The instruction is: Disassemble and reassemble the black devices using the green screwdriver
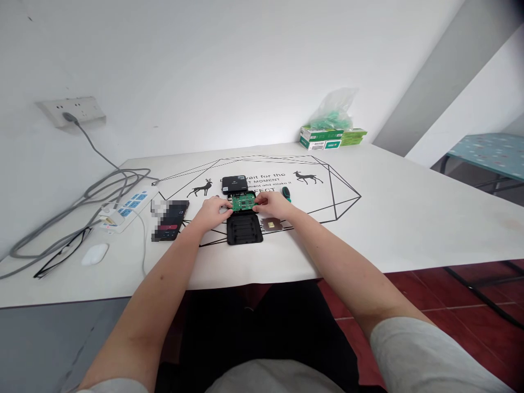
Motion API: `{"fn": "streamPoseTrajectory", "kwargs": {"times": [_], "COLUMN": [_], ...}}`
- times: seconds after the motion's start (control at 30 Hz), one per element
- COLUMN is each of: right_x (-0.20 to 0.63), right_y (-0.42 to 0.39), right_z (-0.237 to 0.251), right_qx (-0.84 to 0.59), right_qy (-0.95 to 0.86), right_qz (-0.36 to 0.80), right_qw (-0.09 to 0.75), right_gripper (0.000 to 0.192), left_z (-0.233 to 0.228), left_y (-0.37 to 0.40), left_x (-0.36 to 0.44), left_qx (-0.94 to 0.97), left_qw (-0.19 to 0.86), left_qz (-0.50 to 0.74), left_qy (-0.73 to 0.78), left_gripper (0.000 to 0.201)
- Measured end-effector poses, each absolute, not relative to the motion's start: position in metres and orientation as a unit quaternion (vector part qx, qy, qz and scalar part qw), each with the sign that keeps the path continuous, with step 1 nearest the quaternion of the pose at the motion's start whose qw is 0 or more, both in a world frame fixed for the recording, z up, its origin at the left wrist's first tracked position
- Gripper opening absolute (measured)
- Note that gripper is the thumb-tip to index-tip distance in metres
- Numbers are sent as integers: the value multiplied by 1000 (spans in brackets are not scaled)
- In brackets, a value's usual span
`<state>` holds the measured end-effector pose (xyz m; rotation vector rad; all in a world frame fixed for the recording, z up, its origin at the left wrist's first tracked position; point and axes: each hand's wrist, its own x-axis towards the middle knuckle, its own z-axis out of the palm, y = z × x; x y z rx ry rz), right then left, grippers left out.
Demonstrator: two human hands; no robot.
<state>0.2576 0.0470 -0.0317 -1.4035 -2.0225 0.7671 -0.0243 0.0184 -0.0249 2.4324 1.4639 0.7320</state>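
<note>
A green circuit board [244, 202] sits at or in a black plastic case, between my two hands. My left hand [213, 212] pinches its left edge with thumb and fingers. At the right edge my right hand [273, 203] does likewise, its fingers bent over the board's side. Just behind lies a black box-shaped device [234, 184] with a small label. Nearer to me is a black case cover [244, 229], its inner side up. A brownish metal plate [272, 224] with a pale square lies to the right of that cover. Beyond my right hand, a green-and-black handle [286, 194] is partly hidden.
To the left are a phone [174, 220], a white power strip [133, 204] with grey cable, eyeglasses [61, 254] and a white earbud case [95, 254]. Green-and-white boxes [321, 138] with a plastic bag [335, 112] on top stand against the wall.
</note>
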Motion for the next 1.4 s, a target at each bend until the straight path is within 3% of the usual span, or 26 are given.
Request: {"fn": "streamPoseTrajectory", "kwargs": {"times": [0.8,0.93,1.07,1.17,1.4], "right_x": [258,270,287,292,289], "right_y": [38,35,33,32,28], "right_z": [-14,-5,3,7,9], "right_qx": [-494,-511,-488,-461,-459], "right_qy": [-801,-793,-804,-812,-815], "right_qz": [264,281,337,357,352], "right_qw": [212,179,49,-1,-34], "right_gripper": [9,28,56,57,50], "left_z": [-36,-32,-24,-17,-3], "left_y": [21,18,11,5,-3], "left_x": [-30,-28,-27,-28,-30], "left_qx": [849,846,842,842,830], "left_qw": [80,74,80,93,154], "left_qz": [214,203,194,187,143], "left_qy": [476,488,497,497,516], "left_gripper": [25,36,44,49,81]}}
